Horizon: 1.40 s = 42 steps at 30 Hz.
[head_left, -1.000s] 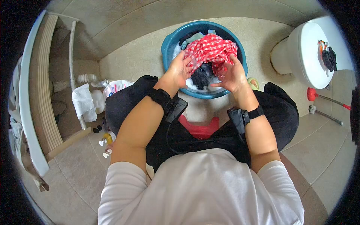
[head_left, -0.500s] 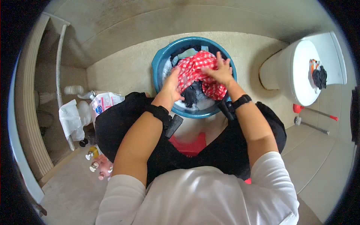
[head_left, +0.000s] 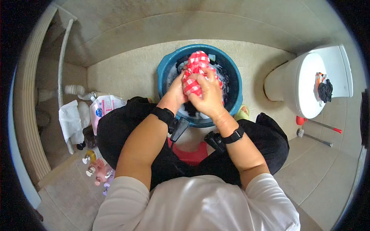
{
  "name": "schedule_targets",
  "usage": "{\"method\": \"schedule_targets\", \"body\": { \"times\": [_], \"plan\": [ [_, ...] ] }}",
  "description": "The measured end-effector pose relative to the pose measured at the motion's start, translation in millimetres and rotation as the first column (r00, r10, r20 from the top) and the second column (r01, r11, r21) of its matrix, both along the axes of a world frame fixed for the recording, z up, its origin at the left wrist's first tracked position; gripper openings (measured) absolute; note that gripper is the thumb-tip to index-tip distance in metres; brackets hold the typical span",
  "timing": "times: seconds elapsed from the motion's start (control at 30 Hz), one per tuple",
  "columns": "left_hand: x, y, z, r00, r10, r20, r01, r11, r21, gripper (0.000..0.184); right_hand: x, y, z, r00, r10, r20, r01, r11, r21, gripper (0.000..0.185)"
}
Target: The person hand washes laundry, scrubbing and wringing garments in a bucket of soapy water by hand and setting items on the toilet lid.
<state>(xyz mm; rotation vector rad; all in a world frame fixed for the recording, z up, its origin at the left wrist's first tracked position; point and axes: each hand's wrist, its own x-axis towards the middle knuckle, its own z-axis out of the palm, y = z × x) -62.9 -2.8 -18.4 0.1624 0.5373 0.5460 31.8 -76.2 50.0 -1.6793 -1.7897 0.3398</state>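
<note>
Bunched between my two hands is a red and white checked cloth (head_left: 199, 58), held over a blue plastic basin (head_left: 238, 82). My left hand (head_left: 177, 90) grips it from the left side. Fingers of my right hand (head_left: 209, 92) curl around its right side and lower end. Below the cloth, dark wet clothes (head_left: 226, 77) and white suds (head_left: 172, 77) lie in the basin. A small light-coloured piece of fabric shows near the basin's back. The hands hide part of the cloth and the basin's middle.
A white toilet (head_left: 310, 84) with a black bundle (head_left: 325, 91) on its lid stands right. Two red-and-grey handled brushes (head_left: 322, 126) lie near it. At left are a detergent pouch (head_left: 105, 107), a metal rail (head_left: 61, 69) and several pump bottles (head_left: 99, 171). A red stool (head_left: 189, 156) is beneath me.
The checked cloth was spread out across the basin with my right hand's fingers splayed. Now it is gathered into a narrow bunch, and my right hand has moved left and closed on it.
</note>
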Motion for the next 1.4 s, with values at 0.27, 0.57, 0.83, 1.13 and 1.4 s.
{"method": "schedule_targets", "body": {
  "times": [0.27, 0.57, 0.83, 1.13, 1.4],
  "plan": [
    [17.8, -22.1, -64.9, 0.996, 0.070, 0.063, -0.065, 0.994, -0.085, 0.023, 13.0, 14.9, -68.7, 0.847, -0.277, -0.454, 0.134, 0.937, -0.323, 0.025],
    [7.3, -4.2, 13.1, 0.977, 0.016, -0.215, -0.016, 1.000, 0.004, 0.032, 95.2, -15.8, -53.6, 0.074, -0.414, -0.907, -0.476, 0.785, -0.397, 0.070],
    [14.3, -7.1, 12.5, 0.975, -0.176, -0.133, 0.167, 0.983, -0.075, 0.046, 67.1, -0.2, -81.4, -0.318, -0.387, -0.866, -0.393, 0.885, -0.250, 0.046],
    [19.5, -1.4, 33.7, 0.970, 0.010, -0.245, -0.005, 1.000, 0.017, 0.080, 46.9, 9.0, -42.8, 0.964, -0.181, -0.195, 0.197, 0.978, 0.068, 0.030],
    [16.3, -12.0, -28.7, 0.978, 0.022, 0.206, 0.005, 0.992, -0.127, 0.037, 0.7, 10.3, -28.8, 0.869, -0.301, -0.392, 0.276, 0.954, -0.121, 0.036]
  ]
}}
